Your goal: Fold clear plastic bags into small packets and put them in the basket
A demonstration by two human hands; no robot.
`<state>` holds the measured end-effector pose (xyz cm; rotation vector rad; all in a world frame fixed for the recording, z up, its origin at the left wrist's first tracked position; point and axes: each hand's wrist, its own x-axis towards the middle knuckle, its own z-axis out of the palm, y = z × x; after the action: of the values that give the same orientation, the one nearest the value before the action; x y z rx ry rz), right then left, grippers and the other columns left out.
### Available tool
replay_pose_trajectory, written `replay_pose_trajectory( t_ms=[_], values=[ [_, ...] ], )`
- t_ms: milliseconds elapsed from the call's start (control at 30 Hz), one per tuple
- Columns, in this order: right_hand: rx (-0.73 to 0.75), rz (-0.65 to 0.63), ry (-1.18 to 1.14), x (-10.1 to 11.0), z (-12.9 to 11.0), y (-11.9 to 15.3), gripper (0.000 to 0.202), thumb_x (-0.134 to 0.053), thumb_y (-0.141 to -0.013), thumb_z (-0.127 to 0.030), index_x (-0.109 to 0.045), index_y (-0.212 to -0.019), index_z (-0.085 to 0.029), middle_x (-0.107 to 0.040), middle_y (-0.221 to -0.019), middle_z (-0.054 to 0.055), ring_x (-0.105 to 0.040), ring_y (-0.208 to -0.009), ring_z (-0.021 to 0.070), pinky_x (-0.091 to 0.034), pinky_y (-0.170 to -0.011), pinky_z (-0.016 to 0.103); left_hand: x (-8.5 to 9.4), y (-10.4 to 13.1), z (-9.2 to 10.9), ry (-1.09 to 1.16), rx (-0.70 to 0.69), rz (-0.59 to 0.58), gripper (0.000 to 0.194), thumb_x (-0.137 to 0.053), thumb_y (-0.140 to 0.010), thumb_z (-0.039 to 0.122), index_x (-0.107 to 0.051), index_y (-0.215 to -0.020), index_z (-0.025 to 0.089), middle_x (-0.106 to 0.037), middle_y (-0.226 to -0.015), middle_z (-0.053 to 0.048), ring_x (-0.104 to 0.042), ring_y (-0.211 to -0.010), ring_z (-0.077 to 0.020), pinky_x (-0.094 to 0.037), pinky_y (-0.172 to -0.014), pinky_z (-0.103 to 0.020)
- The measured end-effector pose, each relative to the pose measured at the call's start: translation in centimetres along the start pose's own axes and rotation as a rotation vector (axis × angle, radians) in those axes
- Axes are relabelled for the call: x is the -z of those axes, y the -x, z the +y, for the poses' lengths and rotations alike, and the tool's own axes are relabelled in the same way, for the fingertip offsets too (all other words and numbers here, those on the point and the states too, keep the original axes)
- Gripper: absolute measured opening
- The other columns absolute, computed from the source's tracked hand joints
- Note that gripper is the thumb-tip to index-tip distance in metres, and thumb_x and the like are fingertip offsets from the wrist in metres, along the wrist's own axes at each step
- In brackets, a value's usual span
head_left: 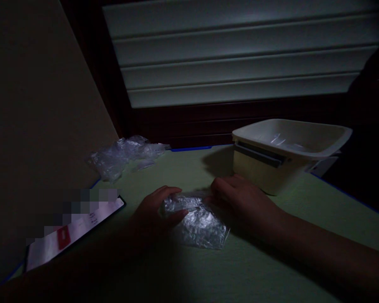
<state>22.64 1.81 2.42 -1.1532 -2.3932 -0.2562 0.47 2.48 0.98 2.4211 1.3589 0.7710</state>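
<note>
A crinkled clear plastic bag [204, 227] lies on the green tabletop in front of me, shining where light catches it. At its left edge is my left hand [154, 210], with the thumb over the bag and the fingers behind its far edge. My right hand [232, 193] is closed at the bag's far right corner, its fingers curled down on the plastic. Those fingertips are partly hidden in shadow.
A cream plastic bin [255, 168] with clear pieces inside stands at the right. Crumpled clear plastic bags [126, 153] lie at the back left. A lit phone [78, 231] rests at the left. Behind the table [183, 172] are slatted shutters [233, 63].
</note>
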Motion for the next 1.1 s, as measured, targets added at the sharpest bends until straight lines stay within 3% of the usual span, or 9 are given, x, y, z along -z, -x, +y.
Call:
replay_pose_trajectory(
  t_ms=[133, 233, 367, 500, 600, 767, 867, 1000, 1100],
  values=[
    [0.018, 0.010, 0.013, -0.1, -0.2, 0.0, 0.009, -0.057, -0.081, -0.017, -0.053, -0.074, -0.016, -0.058, -0.066, 0.004, -0.050, -0.059, 0.0161, -0.031, -0.054, 0.024, 0.1, -0.3, 0.1, 0.127, 0.051, -0.014, 0.019, -0.057, -0.072, 0.036, -0.057, -0.073, 0.017, -0.061, -0.074, -0.001, -0.057, -0.069, -0.0165, -0.044, -0.065, -0.026],
    [0.006, -0.013, -0.019, 0.0, -0.3, 0.0, 0.008, -0.057, -0.081, -0.015, -0.053, -0.074, -0.016, -0.058, -0.065, 0.003, -0.049, -0.057, 0.0153, -0.031, -0.053, 0.024, 0.1, -0.4, 0.1, 0.140, 0.066, -0.027, 0.017, -0.056, -0.070, 0.033, -0.055, -0.065, 0.017, -0.058, -0.067, 0.000, -0.055, -0.063, -0.0148, -0.041, -0.060, -0.024],
    [-0.080, -0.055, -0.158, 0.0, -0.1, 0.1, 0.007, -0.059, -0.079, -0.019, -0.055, -0.084, -0.015, -0.062, -0.075, 0.006, -0.054, -0.065, 0.0171, -0.035, -0.055, 0.025, 0.1, -0.3, 0.2, 0.138, 0.134, -0.019, 0.015, -0.054, -0.070, 0.032, -0.054, -0.065, 0.018, -0.059, -0.065, 0.002, -0.053, -0.060, -0.0134, -0.039, -0.057, -0.023],
    [-0.259, -0.081, -0.434, -0.1, 0.2, 0.1, 0.028, -0.063, -0.077, -0.027, -0.053, -0.100, -0.016, -0.064, -0.087, 0.007, -0.059, -0.075, 0.0186, -0.041, -0.061, 0.026, 0.1, -0.3, 0.2, 0.143, 0.197, 0.013, 0.017, -0.053, -0.071, 0.034, -0.053, -0.065, 0.018, -0.056, -0.060, 0.004, -0.049, -0.054, -0.0118, -0.036, -0.051, -0.021],
    [-0.376, -0.129, -0.572, -0.4, 0.5, -0.1, 0.040, -0.065, -0.073, -0.029, -0.051, -0.107, -0.015, -0.064, -0.084, 0.005, -0.059, -0.071, 0.0175, -0.042, -0.060, 0.025, 0.0, -0.4, 0.0, 0.156, 0.220, 0.035, 0.019, -0.051, -0.072, 0.036, -0.052, -0.067, 0.018, -0.053, -0.057, 0.005, -0.046, -0.052, -0.0115, -0.034, -0.048, -0.020],
    [-0.494, -0.290, -0.661, -0.8, 1.3, -0.3, 0.037, -0.066, -0.068, -0.024, -0.054, -0.101, -0.015, -0.059, -0.071, 0.000, -0.053, -0.061, 0.0143, -0.038, -0.052, 0.022, -0.1, -0.5, -0.1, 0.164, 0.239, 0.058, 0.019, -0.050, -0.072, 0.037, -0.050, -0.068, 0.019, -0.052, -0.057, 0.005, -0.047, -0.053, -0.0120, -0.034, -0.049, -0.020],
    [-0.543, -0.332, -0.698, -0.9, 1.5, -0.2, 0.039, -0.068, -0.066, -0.029, -0.054, -0.100, -0.015, -0.058, -0.070, 0.000, -0.052, -0.062, 0.0143, -0.038, -0.051, 0.022, -0.1, -0.4, -0.2, 0.164, 0.243, 0.051, 0.019, -0.050, -0.073, 0.038, -0.050, -0.069, 0.019, -0.054, -0.060, 0.004, -0.049, -0.055, -0.0127, -0.034, -0.050, -0.021],
    [-0.528, -0.378, -0.729, -0.9, 1.7, -0.1, 0.039, -0.061, -0.073, -0.041, -0.056, -0.100, -0.014, -0.059, -0.074, 0.003, -0.053, -0.064, 0.0153, -0.038, -0.052, 0.023, -0.1, -0.4, -0.3, 0.174, 0.251, 0.065, 0.019, -0.050, -0.073, 0.038, -0.050, -0.070, 0.019, -0.054, -0.060, 0.004, -0.049, -0.054, -0.0127, -0.034, -0.050, -0.021],
    [-0.490, -0.432, -0.688, -0.7, 1.7, -0.2, 0.026, -0.055, -0.078, -0.037, -0.060, -0.086, -0.013, -0.058, -0.069, 0.003, -0.051, -0.059, 0.0133, -0.035, -0.050, 0.023, -0.1, -0.5, -0.3, 0.182, 0.234, 0.079, 0.019, -0.050, -0.073, 0.038, -0.049, -0.069, 0.019, -0.054, -0.061, 0.004, -0.049, -0.055, -0.0126, -0.035, -0.051, -0.021]
  ],
)
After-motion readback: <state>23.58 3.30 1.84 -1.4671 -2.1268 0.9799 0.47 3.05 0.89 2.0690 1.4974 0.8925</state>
